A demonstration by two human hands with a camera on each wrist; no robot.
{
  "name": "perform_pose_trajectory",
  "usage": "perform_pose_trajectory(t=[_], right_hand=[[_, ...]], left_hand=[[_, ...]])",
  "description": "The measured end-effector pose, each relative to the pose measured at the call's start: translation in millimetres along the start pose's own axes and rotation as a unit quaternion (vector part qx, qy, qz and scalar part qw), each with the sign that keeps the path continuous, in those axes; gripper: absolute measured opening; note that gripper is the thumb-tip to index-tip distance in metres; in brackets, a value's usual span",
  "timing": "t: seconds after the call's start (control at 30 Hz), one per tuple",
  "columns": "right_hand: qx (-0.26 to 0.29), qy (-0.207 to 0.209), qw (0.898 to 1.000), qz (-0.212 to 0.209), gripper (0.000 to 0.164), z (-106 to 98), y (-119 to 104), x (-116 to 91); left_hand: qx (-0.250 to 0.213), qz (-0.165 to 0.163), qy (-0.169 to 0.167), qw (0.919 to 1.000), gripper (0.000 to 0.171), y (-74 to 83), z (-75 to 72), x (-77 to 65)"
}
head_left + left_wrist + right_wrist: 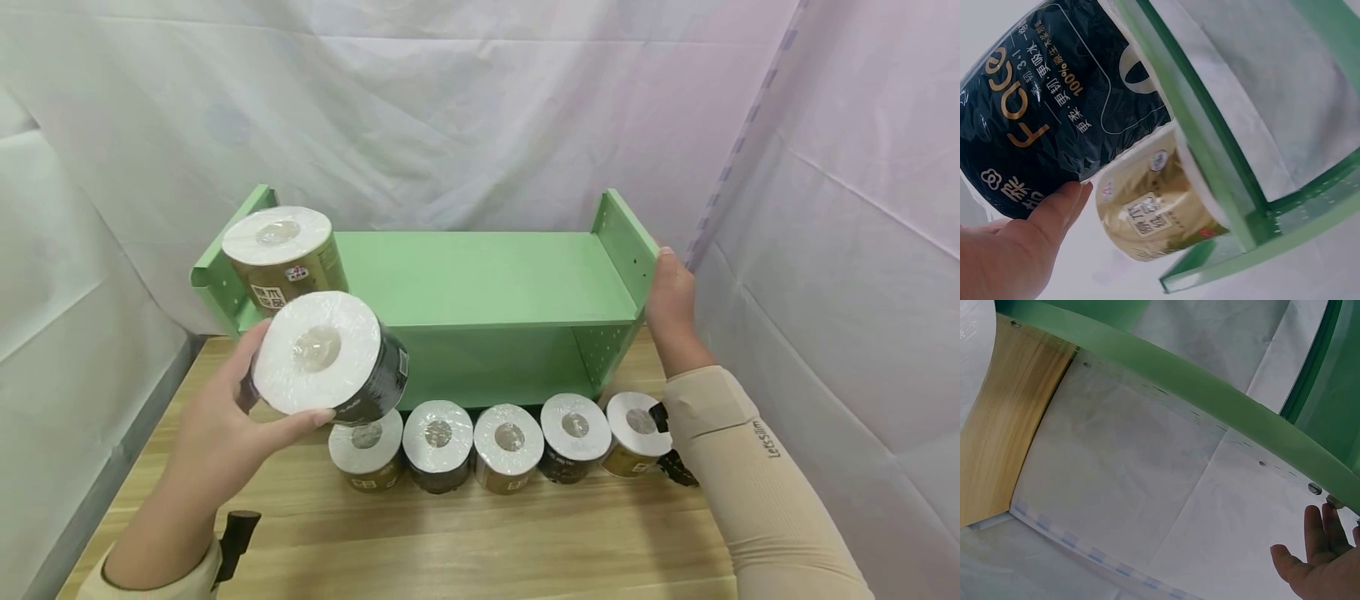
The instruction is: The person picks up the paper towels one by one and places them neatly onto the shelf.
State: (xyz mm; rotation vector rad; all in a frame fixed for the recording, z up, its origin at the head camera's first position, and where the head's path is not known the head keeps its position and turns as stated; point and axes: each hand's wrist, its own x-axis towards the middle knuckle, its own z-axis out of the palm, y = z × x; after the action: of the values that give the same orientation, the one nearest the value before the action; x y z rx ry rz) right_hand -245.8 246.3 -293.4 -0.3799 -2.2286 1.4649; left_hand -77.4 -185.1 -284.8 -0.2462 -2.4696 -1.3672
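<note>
My left hand (225, 429) grips a dark-wrapped toilet paper roll (371, 375), its white end tilted up, in front of the upper left of a green two-tier shelf (480, 275). In the left wrist view the fingers press on the roll's dark wrapper (1054, 94), which carries gold lettering. Just behind it, a gold-wrapped roll (277, 237) stands on the top tier at the left end. Across the shelf, my right hand (671, 300) touches the outer face of the right side panel (626, 242). Its fingers (1316, 534) look extended near a screw in the right wrist view.
Several toilet paper rolls (508, 437), in gold and dark wrappers, stand in a row on the wooden table (465, 542) before the shelf. Another dark one (678, 468) is partly hidden under my right sleeve. White cloth (450, 117) hangs behind and at both sides.
</note>
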Motion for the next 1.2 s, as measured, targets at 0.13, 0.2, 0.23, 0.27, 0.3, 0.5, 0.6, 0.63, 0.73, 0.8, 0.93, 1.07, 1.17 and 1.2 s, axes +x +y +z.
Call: perform_pose_trajectory(t=[0.13, 0.2, 0.23, 0.27, 0.3, 0.5, 0.6, 0.63, 0.73, 0.8, 0.93, 1.07, 1.17, 1.2], right_hand=[[-0.001, 0.004, 1.0, 0.0, 0.06, 0.4, -0.5, 0.2], [-0.001, 0.004, 1.0, 0.003, 0.06, 0.6, -0.6, 0.4], [-0.001, 0.003, 1.0, 0.004, 0.06, 0.6, -0.6, 0.6], [-0.002, 0.002, 1.0, 0.005, 0.06, 0.6, -0.7, 0.7], [-0.004, 0.001, 1.0, 0.007, 0.06, 0.6, -0.8, 0.8], [-0.001, 0.001, 1.0, 0.011, 0.062, 0.5, -1.0, 0.8], [0.004, 0.005, 1.0, 0.009, 0.062, 0.7, -0.3, 0.9], [0.005, 0.006, 1.0, 0.007, 0.062, 0.6, -0.1, 0.9], [0.009, 0.008, 1.0, 0.007, 0.061, 0.8, 0.5, 1.0], [0.011, 0.007, 1.0, 0.006, 0.06, 0.6, 0.6, 0.8], [0.014, 0.009, 1.0, 0.001, 0.059, 0.5, 1.1, 0.4], [0.015, 0.011, 1.0, -0.003, 0.059, 0.7, 1.5, 0.2], [0.015, 0.013, 1.0, -0.003, 0.059, 1.0, 2.0, 0.8], [0.015, 0.014, 1.0, -0.002, 0.059, 0.9, 2.1, 1.0]], left_hand=[[-0.006, 0.01, 0.004, 0.9999, 0.097, 7.5, -0.3, 6.6], [-0.002, 0.01, 0.006, 0.9999, 0.096, 10.6, -0.5, 9.4], [0.0, 0.01, 0.006, 0.9999, 0.096, 12.4, -0.6, 10.9], [0.003, 0.007, 0.007, 0.9999, 0.096, 14.1, -0.6, 12.1], [0.005, 0.005, 0.008, 0.9999, 0.096, 15.6, -0.7, 13.4], [0.044, -0.024, 0.012, 0.9986, 0.095, 26.4, -0.8, 19.5], [0.062, -0.046, 0.011, 0.997, 0.095, 31.6, -0.3, 22.8], [0.067, -0.053, 0.01, 0.9963, 0.095, 33.1, -0.1, 24.2], [0.072, -0.067, 0.005, 0.9951, 0.095, 37.1, 1.2, 29.3], [0.073, -0.072, 0.002, 0.9947, 0.096, 39.3, 2.6, 32.9], [0.063, -0.074, -0.001, 0.9953, 0.095, 43.3, 5.9, 39.6], [0.06, -0.074, -0.001, 0.9954, 0.094, 46.0, 8.8, 45.2], [0.062, -0.078, -0.003, 0.995, 0.095, 48.1, 10.9, 49.7], [0.063, -0.081, -0.005, 0.9947, 0.096, 48.6, 11.7, 51.2]])
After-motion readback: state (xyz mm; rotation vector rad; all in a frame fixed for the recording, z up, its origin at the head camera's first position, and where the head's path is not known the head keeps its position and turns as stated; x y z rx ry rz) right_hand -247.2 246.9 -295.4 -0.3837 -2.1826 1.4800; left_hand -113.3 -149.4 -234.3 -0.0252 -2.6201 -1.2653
